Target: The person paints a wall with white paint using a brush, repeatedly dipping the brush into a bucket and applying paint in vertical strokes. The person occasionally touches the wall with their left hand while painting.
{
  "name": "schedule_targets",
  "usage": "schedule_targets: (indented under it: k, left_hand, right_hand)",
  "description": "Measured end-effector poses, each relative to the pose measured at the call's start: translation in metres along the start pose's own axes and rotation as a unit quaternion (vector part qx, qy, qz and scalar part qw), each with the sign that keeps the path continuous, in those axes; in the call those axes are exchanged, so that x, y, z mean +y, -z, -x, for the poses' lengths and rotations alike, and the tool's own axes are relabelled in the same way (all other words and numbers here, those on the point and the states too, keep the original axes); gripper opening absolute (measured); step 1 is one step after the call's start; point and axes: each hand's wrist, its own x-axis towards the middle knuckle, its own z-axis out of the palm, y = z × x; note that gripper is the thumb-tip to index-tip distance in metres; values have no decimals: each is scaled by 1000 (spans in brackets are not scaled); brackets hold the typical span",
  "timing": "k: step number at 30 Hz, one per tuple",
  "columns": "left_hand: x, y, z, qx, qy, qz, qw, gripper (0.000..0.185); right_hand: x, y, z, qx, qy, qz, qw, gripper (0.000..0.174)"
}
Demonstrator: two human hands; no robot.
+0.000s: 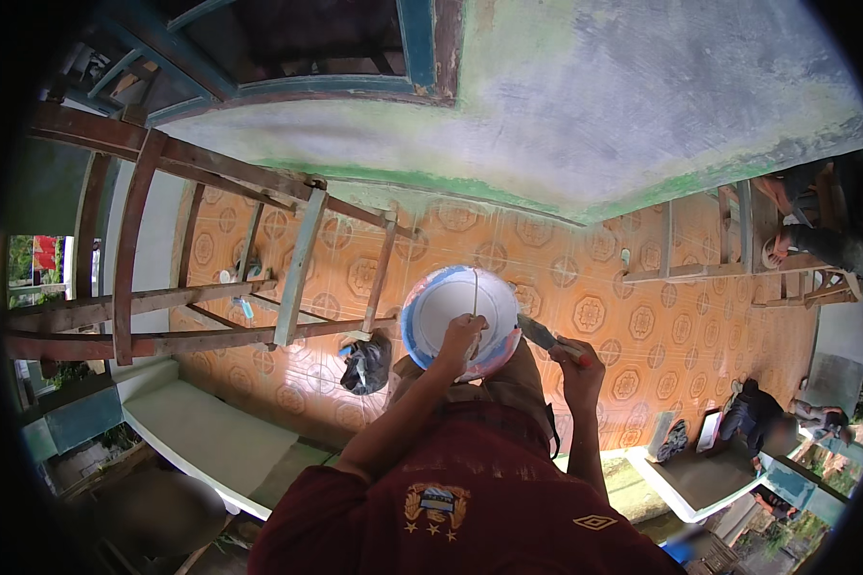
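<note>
In front of my body is a round bucket (431, 316) with a pale inside and a blue-and-pink smeared rim. My left hand (464, 336) is closed on the bucket's thin handle, which runs up across the opening. My right hand (577, 357), just right of the bucket, grips a putty knife (539, 332) by its red-ended handle; the flat blade points up-left and reaches the bucket's right rim. The bucket's bottom is out of sight, and what it holds cannot be told.
Wooden scaffolding (298, 266) stands on the left over orange patterned tiles (590, 316). A black plastic bag (367, 365) lies near its foot. The patchy wall (618, 108) rises ahead. People are at the right, one on another wooden frame (690, 272), others by a low wall.
</note>
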Motion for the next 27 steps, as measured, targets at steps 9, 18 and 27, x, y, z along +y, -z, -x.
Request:
schedule_targets:
  k: [9, 18, 27]
  left_hand:
    - [-49, -8, -87, 226, -46, -76, 970, 35]
    - [-75, -33, -149, 285, -65, -39, 956, 39]
    - [-133, -25, -260, 276, -48, -50, 959, 43]
  right_hand:
    - [66, 46, -146, -206, 58, 113, 970, 20]
    - [67, 91, -221, -207, 24, 101, 973, 24]
    - [164, 35, -207, -176, -55, 63, 981, 29]
